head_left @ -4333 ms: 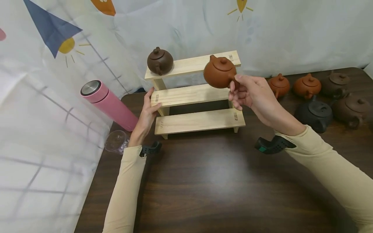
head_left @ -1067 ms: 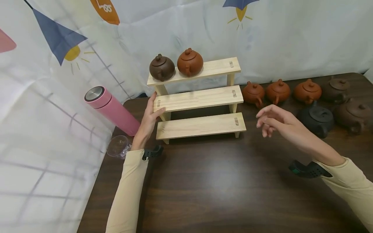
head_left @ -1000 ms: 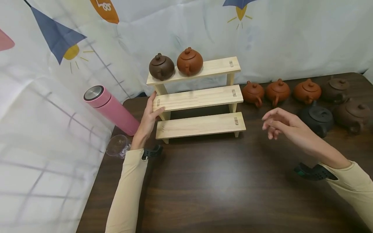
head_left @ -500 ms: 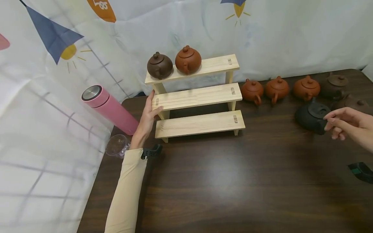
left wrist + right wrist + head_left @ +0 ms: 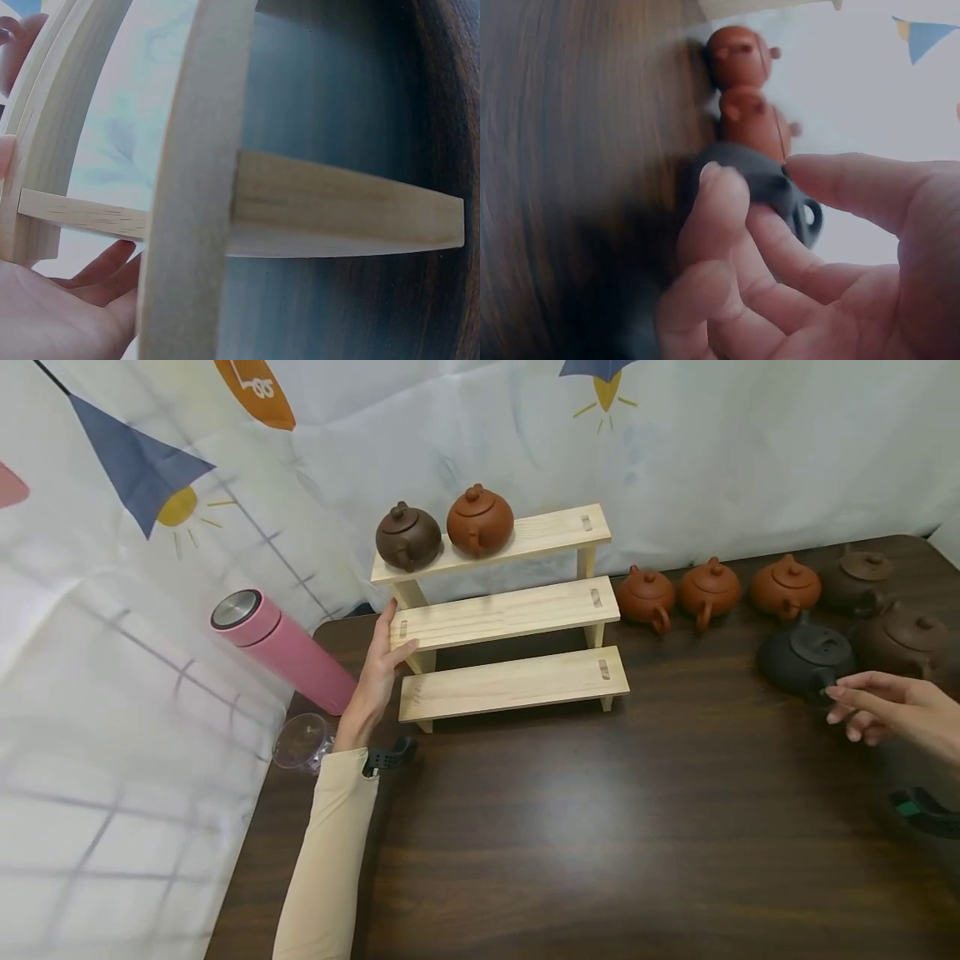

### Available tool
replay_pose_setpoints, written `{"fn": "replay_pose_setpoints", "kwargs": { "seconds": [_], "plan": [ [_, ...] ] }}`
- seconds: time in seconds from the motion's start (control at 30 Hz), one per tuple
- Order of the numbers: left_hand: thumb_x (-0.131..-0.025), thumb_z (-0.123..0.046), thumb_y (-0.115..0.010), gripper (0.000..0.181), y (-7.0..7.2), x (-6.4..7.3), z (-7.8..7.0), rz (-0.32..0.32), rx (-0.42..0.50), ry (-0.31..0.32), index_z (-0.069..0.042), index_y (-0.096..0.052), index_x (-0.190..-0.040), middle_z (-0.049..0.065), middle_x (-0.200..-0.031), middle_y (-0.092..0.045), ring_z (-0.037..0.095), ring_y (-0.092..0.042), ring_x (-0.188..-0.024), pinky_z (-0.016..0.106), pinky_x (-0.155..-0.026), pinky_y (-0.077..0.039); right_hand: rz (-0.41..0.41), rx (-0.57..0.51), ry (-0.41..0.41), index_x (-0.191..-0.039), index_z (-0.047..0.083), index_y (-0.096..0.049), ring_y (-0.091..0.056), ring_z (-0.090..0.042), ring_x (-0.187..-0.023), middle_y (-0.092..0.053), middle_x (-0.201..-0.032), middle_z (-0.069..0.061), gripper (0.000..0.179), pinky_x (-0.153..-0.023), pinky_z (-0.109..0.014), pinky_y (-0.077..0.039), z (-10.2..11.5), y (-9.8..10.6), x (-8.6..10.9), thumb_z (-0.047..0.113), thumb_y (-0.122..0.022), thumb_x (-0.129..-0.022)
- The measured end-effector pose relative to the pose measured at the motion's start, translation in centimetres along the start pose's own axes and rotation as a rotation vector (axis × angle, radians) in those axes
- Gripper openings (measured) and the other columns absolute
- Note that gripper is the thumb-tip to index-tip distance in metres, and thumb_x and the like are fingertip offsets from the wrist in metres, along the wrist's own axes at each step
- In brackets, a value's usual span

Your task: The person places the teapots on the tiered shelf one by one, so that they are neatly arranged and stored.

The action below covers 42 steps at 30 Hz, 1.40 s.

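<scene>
A three-tier wooden display stand [image 5: 502,614] stands on the dark table. My left hand [image 5: 375,668] holds the left end of its middle tier, thumb on top and fingers at the side; in the left wrist view the hand [image 5: 67,315] is partly hidden by the boards. At the right, thumb and fingers of my right hand [image 5: 892,706] pinch the handle of a black teapot [image 5: 798,656], which sits on the table. The right wrist view has the black teapot [image 5: 739,169] partly covered by the fingers. A dark brown teapot [image 5: 408,539] and an orange-brown teapot [image 5: 482,524] occupy the top tier.
Several other teapots line the back right: three orange-brown ones, the nearest to the stand being a small teapot [image 5: 647,597], and brown ones, including a large brown teapot [image 5: 903,639]. At the left are a pink flask [image 5: 292,652] and a clear plastic cup [image 5: 300,742].
The orange-brown teapot went from my right hand onto the top tier. My right hand then moved right, to the black teapot's handle, and took hold. My left hand stayed on the stand.
</scene>
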<state>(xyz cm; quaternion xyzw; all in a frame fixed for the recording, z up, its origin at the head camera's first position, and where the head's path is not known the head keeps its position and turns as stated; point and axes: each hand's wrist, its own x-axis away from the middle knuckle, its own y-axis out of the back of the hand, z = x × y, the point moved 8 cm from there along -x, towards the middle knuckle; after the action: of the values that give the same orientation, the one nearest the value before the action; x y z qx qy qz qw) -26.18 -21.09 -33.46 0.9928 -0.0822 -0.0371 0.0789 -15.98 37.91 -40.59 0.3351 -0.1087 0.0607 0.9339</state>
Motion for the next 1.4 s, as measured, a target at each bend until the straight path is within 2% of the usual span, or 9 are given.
{"fn": "replay_pose_setpoints", "kwargs": {
  "seconds": [0.17, 0.33, 0.4, 0.53, 0.83, 1.07, 1.17, 1.27, 1.4],
  "plan": [
    [-0.105, -0.011, -0.046, 0.079, 0.1, 0.0, -0.2, -0.011, 0.008, -0.007, -0.011, 0.001, -0.169, 0.009, -0.174, 0.001, 0.024, -0.014, -0.153, 0.055, -0.122, -0.017, 0.113, -0.096, -0.031, -0.131, 0.001, -0.051, -0.060, -0.022, -0.074, -0.066, -0.093, 0.007, 0.042, -0.062, -0.037, -0.046, 0.0, -1.0, -0.3, 0.035, -0.033, -0.116],
    [-0.106, -0.013, -0.046, 0.079, 0.2, 0.0, -0.3, -0.013, 0.005, 0.001, -0.012, 0.002, -0.169, 0.008, -0.174, 0.003, 0.024, -0.009, -0.155, 0.058, -0.123, -0.014, 0.152, -0.212, -0.052, -0.115, 0.024, -0.064, -0.060, -0.023, -0.075, -0.070, -0.094, 0.003, 0.034, -0.063, -0.038, -0.047, -0.1, -1.5, -0.6, 0.037, -0.033, -0.116],
    [-0.106, -0.013, -0.046, 0.079, 0.2, 0.0, -0.2, -0.016, 0.002, 0.006, -0.012, 0.002, -0.169, 0.008, -0.174, 0.004, 0.024, -0.010, -0.155, 0.059, -0.122, -0.014, 0.157, -0.244, -0.050, -0.111, 0.028, -0.067, -0.060, -0.023, -0.074, -0.071, -0.093, 0.003, 0.034, -0.063, -0.037, -0.048, -0.1, -1.6, -0.7, 0.035, -0.034, -0.116],
    [-0.105, -0.012, -0.047, 0.080, 0.2, 0.0, -0.1, -0.021, 0.016, 0.007, -0.012, 0.002, -0.169, 0.008, -0.174, 0.004, 0.024, -0.013, -0.153, 0.057, -0.122, -0.015, 0.143, -0.260, -0.043, -0.110, 0.023, -0.067, -0.061, -0.022, -0.074, -0.071, -0.092, 0.004, 0.035, -0.062, -0.036, -0.049, -0.1, -1.6, -0.6, 0.034, -0.035, -0.116],
    [-0.105, -0.012, -0.046, 0.080, 0.1, 0.0, 0.0, -0.022, 0.016, 0.016, -0.013, 0.002, -0.169, 0.008, -0.174, 0.005, 0.026, -0.010, -0.154, 0.061, -0.121, -0.014, 0.093, -0.230, -0.031, -0.114, 0.000, -0.057, -0.066, -0.015, -0.081, -0.072, -0.095, 0.011, 0.039, -0.067, -0.031, -0.051, -0.6, -1.4, -0.3, 0.033, -0.037, -0.116],
    [-0.105, -0.011, -0.046, 0.080, 0.0, -0.1, 0.1, -0.015, 0.012, 0.017, -0.014, 0.001, -0.169, 0.008, -0.174, 0.004, 0.025, -0.013, -0.152, 0.059, -0.121, -0.016, 0.077, -0.208, -0.046, -0.115, -0.005, -0.054, -0.067, -0.015, -0.083, -0.072, -0.095, 0.010, 0.045, -0.069, -0.030, -0.053, -0.6, -1.3, 0.6, 0.036, -0.035, -0.115],
    [-0.105, -0.010, -0.046, 0.080, 0.0, -0.1, 0.1, -0.013, 0.020, 0.012, -0.013, 0.002, -0.169, 0.009, -0.173, 0.003, 0.027, -0.017, -0.151, 0.058, -0.121, -0.018, 0.037, -0.215, -0.030, -0.112, -0.004, -0.055, -0.067, -0.014, -0.081, -0.072, -0.092, 0.011, 0.044, -0.067, -0.029, -0.052, 0.3, -0.9, 1.1, 0.036, -0.037, -0.115],
    [-0.105, -0.010, -0.046, 0.080, 0.0, -0.1, 0.1, -0.010, 0.027, 0.009, -0.013, 0.002, -0.169, 0.010, -0.173, 0.002, 0.028, -0.018, -0.150, 0.057, -0.120, -0.019, -0.031, -0.231, 0.010, -0.108, -0.001, -0.057, -0.066, -0.012, -0.078, -0.071, -0.089, 0.012, 0.040, -0.065, -0.027, -0.050, 2.3, -0.3, 1.7, 0.035, -0.040, -0.115],
    [-0.105, -0.011, -0.046, 0.080, 0.0, -0.1, 0.1, -0.009, 0.028, 0.006, -0.012, 0.002, -0.169, 0.010, -0.173, 0.002, 0.028, -0.018, -0.150, 0.058, -0.121, -0.018, -0.120, -0.279, 0.126, -0.108, 0.007, -0.059, -0.064, -0.012, -0.077, -0.070, -0.089, 0.009, 0.031, -0.064, -0.027, -0.045, 5.9, 0.6, 2.5, 0.031, -0.041, -0.115]
  ]
}}
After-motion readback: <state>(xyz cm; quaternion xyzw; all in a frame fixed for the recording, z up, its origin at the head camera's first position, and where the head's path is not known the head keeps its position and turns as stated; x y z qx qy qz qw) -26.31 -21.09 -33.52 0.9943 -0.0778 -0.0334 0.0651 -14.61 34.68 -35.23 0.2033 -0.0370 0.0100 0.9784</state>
